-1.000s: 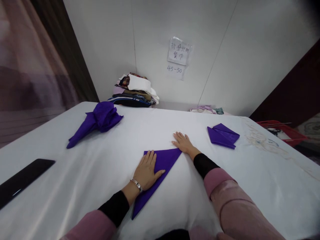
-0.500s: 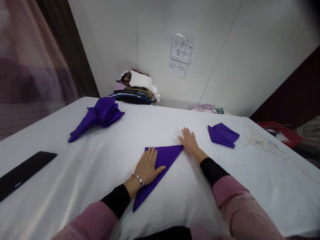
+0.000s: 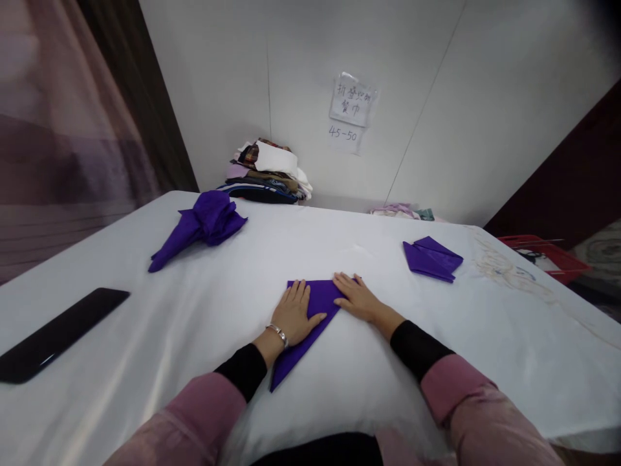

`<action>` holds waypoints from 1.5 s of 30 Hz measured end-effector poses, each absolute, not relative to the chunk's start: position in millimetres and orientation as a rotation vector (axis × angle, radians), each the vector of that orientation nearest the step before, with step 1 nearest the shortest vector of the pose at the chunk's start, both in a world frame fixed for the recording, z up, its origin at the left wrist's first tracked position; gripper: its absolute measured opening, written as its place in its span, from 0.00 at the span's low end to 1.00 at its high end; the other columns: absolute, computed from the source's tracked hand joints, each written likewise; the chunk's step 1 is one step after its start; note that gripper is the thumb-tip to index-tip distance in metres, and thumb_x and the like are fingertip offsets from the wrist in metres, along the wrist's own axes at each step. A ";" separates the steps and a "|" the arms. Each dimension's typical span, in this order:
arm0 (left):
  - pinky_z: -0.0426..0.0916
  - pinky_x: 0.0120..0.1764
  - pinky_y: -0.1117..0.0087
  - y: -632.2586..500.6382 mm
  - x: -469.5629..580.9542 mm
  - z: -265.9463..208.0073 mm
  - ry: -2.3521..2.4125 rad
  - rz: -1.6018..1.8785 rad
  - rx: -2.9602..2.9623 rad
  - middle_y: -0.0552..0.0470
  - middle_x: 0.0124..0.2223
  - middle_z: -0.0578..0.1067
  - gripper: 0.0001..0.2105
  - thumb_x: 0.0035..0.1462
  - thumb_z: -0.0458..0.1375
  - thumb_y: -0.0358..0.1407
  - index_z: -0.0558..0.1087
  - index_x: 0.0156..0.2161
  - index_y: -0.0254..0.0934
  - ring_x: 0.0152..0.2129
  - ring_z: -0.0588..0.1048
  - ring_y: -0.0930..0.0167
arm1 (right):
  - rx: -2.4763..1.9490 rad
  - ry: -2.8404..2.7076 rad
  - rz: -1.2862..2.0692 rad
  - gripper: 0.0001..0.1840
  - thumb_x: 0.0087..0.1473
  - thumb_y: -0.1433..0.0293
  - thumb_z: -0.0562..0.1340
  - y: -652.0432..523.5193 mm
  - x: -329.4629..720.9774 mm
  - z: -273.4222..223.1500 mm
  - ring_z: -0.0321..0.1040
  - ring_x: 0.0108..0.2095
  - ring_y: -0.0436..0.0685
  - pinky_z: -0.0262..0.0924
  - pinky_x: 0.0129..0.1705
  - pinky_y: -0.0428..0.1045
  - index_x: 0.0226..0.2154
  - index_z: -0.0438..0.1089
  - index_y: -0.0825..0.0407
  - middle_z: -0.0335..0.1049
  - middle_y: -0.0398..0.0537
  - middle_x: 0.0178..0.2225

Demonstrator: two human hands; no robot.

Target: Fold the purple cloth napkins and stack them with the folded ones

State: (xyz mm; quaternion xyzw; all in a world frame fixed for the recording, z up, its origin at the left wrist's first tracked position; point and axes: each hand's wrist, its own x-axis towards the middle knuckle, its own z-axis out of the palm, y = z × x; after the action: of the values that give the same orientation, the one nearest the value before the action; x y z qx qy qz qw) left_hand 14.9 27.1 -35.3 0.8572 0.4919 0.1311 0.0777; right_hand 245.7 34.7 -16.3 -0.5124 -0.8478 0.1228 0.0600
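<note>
A purple cloth napkin (image 3: 321, 296), folded into a triangle, lies flat on the white-covered table in front of me. On its left part rests my left hand (image 3: 294, 315), palm down with fingers stretched and thumb out to the side. My right hand (image 3: 356, 296) lies flat over the napkin's right corner, fingers extended and mostly covering that corner. Neither hand grips anything. To the right sits another purple napkin (image 3: 431, 259), folded into a pointed shape. At the back left lies a bunched purple cloth (image 3: 206, 220) with a long tail.
A glossy black flat object (image 3: 61, 333) lies on the left of the table (image 3: 291, 246). Beyond the back edge are a pile of folded clothes (image 3: 269, 171) and a handwritten sign (image 3: 352, 100) on the wall. A red basket (image 3: 553, 255) stands past the right edge.
My right hand has come down and left from beside the napkin's right tip onto that corner. My left hand stays on the napkin. The whole view has shifted slightly.
</note>
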 end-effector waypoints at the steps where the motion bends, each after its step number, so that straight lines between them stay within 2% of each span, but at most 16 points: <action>1: 0.45 0.59 0.54 27.2 15.0 -35.5 1.473 0.391 2.565 0.37 0.63 0.54 0.39 0.54 0.43 0.59 0.55 0.61 0.28 0.61 0.48 0.56 | -1.635 -2.528 0.356 0.36 0.59 0.49 0.44 38.9 256.5 -17.2 0.33 0.64 0.59 0.26 0.62 0.62 0.63 0.43 0.50 0.38 0.50 0.65; 7: 0.45 0.59 0.54 26.4 16.0 -32.0 1.471 0.345 2.542 0.36 0.64 0.52 0.40 0.54 0.41 0.60 0.55 0.61 0.27 0.62 0.46 0.56 | -2.048 -2.169 0.259 0.34 0.61 0.54 0.42 48.6 287.1 -16.4 0.33 0.64 0.60 0.31 0.62 0.62 0.62 0.44 0.55 0.39 0.55 0.64; 11: 0.44 0.60 0.55 24.9 17.2 -29.7 1.474 0.332 2.531 0.36 0.64 0.52 0.41 0.53 0.43 0.59 0.55 0.61 0.26 0.62 0.46 0.56 | -1.774 -2.292 0.211 0.34 0.60 0.54 0.45 25.8 257.4 -10.3 0.32 0.64 0.59 0.28 0.62 0.61 0.63 0.44 0.54 0.40 0.54 0.64; 15: 0.45 0.59 0.54 23.1 17.0 -28.7 1.459 0.361 2.530 0.36 0.64 0.53 0.39 0.54 0.45 0.58 0.54 0.61 0.26 0.62 0.46 0.55 | -1.340 -2.539 0.351 0.35 0.57 0.52 0.50 -6.8 219.2 -9.9 0.39 0.63 0.61 0.31 0.62 0.63 0.62 0.46 0.50 0.48 0.53 0.62; 18: 0.48 0.58 0.54 24.2 13.2 -25.6 1.440 0.371 2.535 0.37 0.63 0.55 0.37 0.55 0.46 0.56 0.56 0.60 0.28 0.61 0.49 0.57 | -1.240 -2.584 0.405 0.37 0.56 0.52 0.53 -18.8 207.8 -13.8 0.43 0.62 0.62 0.34 0.62 0.64 0.62 0.46 0.51 0.51 0.54 0.61; 20: 0.51 0.57 0.56 28.6 8.2 -22.5 1.425 0.396 2.545 0.39 0.62 0.58 0.31 0.57 0.45 0.52 0.60 0.58 0.30 0.60 0.53 0.59 | -1.242 -2.586 0.410 0.36 0.57 0.53 0.53 -19.7 207.8 -16.1 0.43 0.62 0.62 0.35 0.62 0.64 0.63 0.45 0.50 0.50 0.54 0.61; 23: 0.56 0.55 0.60 40.9 -1.3 -18.9 1.370 0.462 2.576 0.46 0.58 0.66 0.19 0.61 0.44 0.41 0.68 0.52 0.36 0.56 0.60 0.64 | -1.249 -2.599 0.412 0.33 0.58 0.54 0.52 -17.2 210.6 -16.8 0.42 0.62 0.62 0.35 0.62 0.64 0.62 0.47 0.49 0.48 0.52 0.62; 26: 0.58 0.52 0.61 54.0 -8.4 -18.8 1.397 0.513 2.554 0.50 0.54 0.70 0.15 0.60 0.47 0.36 0.71 0.48 0.41 0.52 0.64 0.66 | -1.254 -2.620 0.417 0.31 0.58 0.54 0.51 -16.7 211.0 -14.8 0.41 0.63 0.62 0.34 0.62 0.64 0.61 0.50 0.48 0.48 0.51 0.62; 32: 0.61 0.48 0.61 61.3 -10.9 -17.4 1.517 0.580 2.494 0.50 0.48 0.73 0.14 0.57 0.51 0.34 0.72 0.47 0.41 0.46 0.67 0.64 | -1.246 -2.647 0.398 0.31 0.58 0.54 0.50 -18.4 209.7 -12.5 0.41 0.63 0.61 0.34 0.62 0.63 0.61 0.51 0.48 0.47 0.51 0.62; 38: 0.63 0.43 0.62 62.7 -20.1 -10.6 1.681 0.591 2.383 0.48 0.41 0.74 0.13 0.53 0.51 0.30 0.74 0.42 0.40 0.41 0.69 0.63 | -1.161 -2.824 0.274 0.31 0.57 0.54 0.51 14.8 220.8 -7.6 0.36 0.64 0.61 0.28 0.62 0.63 0.60 0.53 0.48 0.42 0.51 0.64; 45: 0.65 0.43 0.64 68.9 -31.2 -11.1 1.831 0.573 2.213 0.48 0.41 0.74 0.15 0.50 0.54 0.32 0.73 0.45 0.37 0.39 0.72 0.64 | -1.116 -2.766 0.159 0.29 0.56 0.68 0.51 29.6 216.1 -8.6 0.36 0.64 0.60 0.30 0.61 0.63 0.61 0.51 0.53 0.45 0.54 0.63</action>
State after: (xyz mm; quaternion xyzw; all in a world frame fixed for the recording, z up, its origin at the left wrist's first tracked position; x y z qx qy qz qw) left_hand -31.2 68.9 -11.1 0.7512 0.6217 0.1946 0.1063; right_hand 216.1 29.6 -8.6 -0.3724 -0.9233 0.0531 0.0775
